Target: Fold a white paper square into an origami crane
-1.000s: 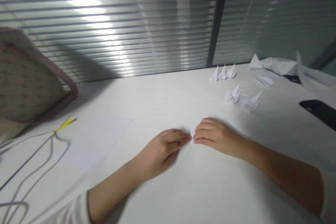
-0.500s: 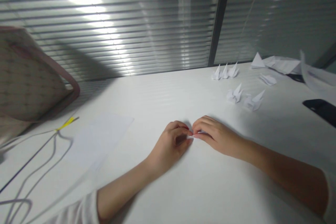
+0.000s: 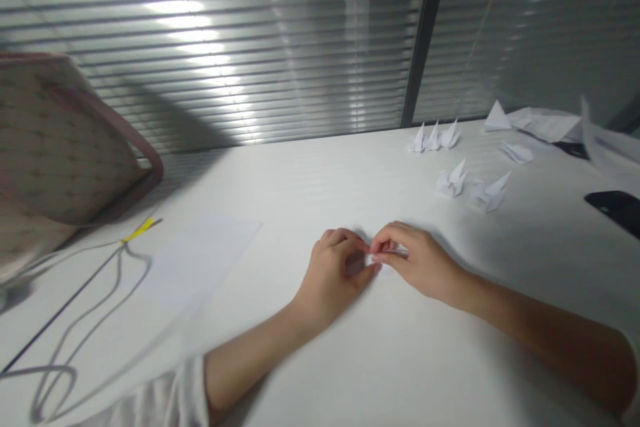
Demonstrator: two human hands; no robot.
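A small white folded paper (image 3: 371, 259) lies between my hands near the middle of the white table (image 3: 300, 193), mostly covered by fingers. My left hand (image 3: 336, 275) pinches its left side, thumb and fingertips closed on it. From the right, my right hand (image 3: 417, 257) grips the same paper between thumb and fingers; a bit of white shows inside its curl. The fingertips of both hands almost touch. Beyond my right hand stand two folded paper cranes (image 3: 451, 180), with three smaller-looking ones (image 3: 433, 138) in a row behind them.
Folded papers (image 3: 547, 123) and a black phone (image 3: 616, 208) are at the right. A flat white sheet (image 3: 205, 257) lies left of my hands. Farther left are cables (image 3: 75, 320) with a yellow tie (image 3: 140, 230) and a patterned bag (image 3: 65, 140). Blinds (image 3: 300, 47) stand behind the table.
The view has shifted slightly, moving the scene a little rightward. My left thumb has come closer to my right fingertips, and more of the white paper shows by my right hand.
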